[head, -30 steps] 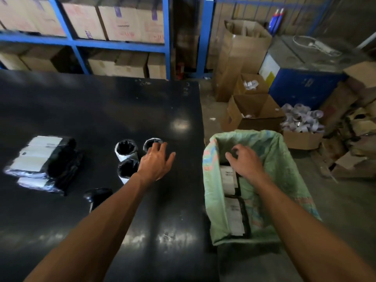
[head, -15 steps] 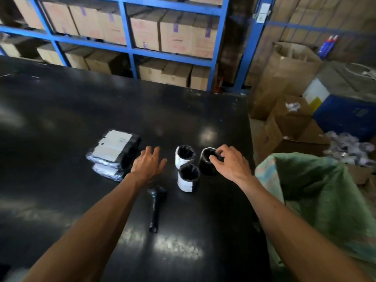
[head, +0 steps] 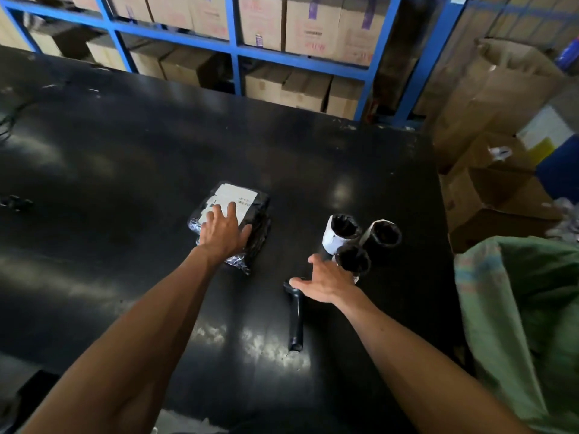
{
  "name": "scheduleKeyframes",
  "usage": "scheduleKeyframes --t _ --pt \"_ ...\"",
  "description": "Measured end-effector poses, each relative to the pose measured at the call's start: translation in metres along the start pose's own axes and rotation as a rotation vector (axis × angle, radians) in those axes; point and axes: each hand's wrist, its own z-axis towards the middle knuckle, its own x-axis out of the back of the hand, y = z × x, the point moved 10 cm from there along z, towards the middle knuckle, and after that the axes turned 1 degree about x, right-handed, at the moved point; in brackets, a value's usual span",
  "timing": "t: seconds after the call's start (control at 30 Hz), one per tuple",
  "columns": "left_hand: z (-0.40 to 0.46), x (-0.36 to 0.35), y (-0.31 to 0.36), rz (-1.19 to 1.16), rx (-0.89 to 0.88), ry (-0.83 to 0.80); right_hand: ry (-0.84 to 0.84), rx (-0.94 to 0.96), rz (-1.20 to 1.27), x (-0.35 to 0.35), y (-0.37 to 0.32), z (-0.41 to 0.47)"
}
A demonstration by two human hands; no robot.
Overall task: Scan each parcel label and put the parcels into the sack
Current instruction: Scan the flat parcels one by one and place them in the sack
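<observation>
A stack of flat black parcels [head: 250, 211] with white labels lies mid-table. My left hand [head: 224, 230] rests flat on top of the stack with fingers spread; whether it grips is unclear. Three small black cylindrical parcels [head: 360, 236] with white labels stand upright to the right. A black handheld scanner [head: 296, 324] lies on the table in front of them. My right hand [head: 326, 280] hovers open just above the scanner's head, thumb near it, holding nothing. The green woven sack [head: 526, 302] hangs open at the table's right edge.
The black table [head: 125, 170] is glossy, with a cable at its far left. Blue shelving [head: 235, 51] with cardboard boxes stands behind. Open cardboard boxes [head: 495, 198] sit on the floor at the right, beyond the sack.
My left hand moved forward onto the flat parcel stack. My right hand drew back from the cylindrical parcels toward the scanner. The view shifted left.
</observation>
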Motion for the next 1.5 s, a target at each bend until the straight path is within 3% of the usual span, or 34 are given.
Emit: scheduleKeyframes --t 0.23,0.43,0.7,0.87,1.07,1.2,1.5 --pt "0.043 -0.02 -0.044 -0.033 0.193 -0.071 -0.149 -0.134 -0.015 -0.047 -0.001 0.008" --pt "0.072 -0.039 -0.074 -0.131 0.345 -0.172 -0.165 -0.194 0.11 -0.06 0.001 0.022" --pt "0.095 -0.04 -0.079 -0.145 0.225 -0.312 -0.07 -0.222 0.378 -0.033 0.014 0.038" --pt "0.099 -0.045 -0.072 -0.28 0.175 -0.454 0.025 -0.229 0.723 -0.015 0.025 0.049" --pt "0.079 -0.023 -0.058 -0.23 0.16 -0.242 -0.001 -0.236 1.271 0.001 0.016 0.048" --pt "0.05 -0.006 -0.048 -0.272 0.153 -0.076 0.035 -0.138 1.463 0.025 -0.008 0.041" --pt "-0.014 -0.008 -0.029 -0.298 0.146 0.001 0.277 0.116 1.177 0.061 -0.037 0.006"
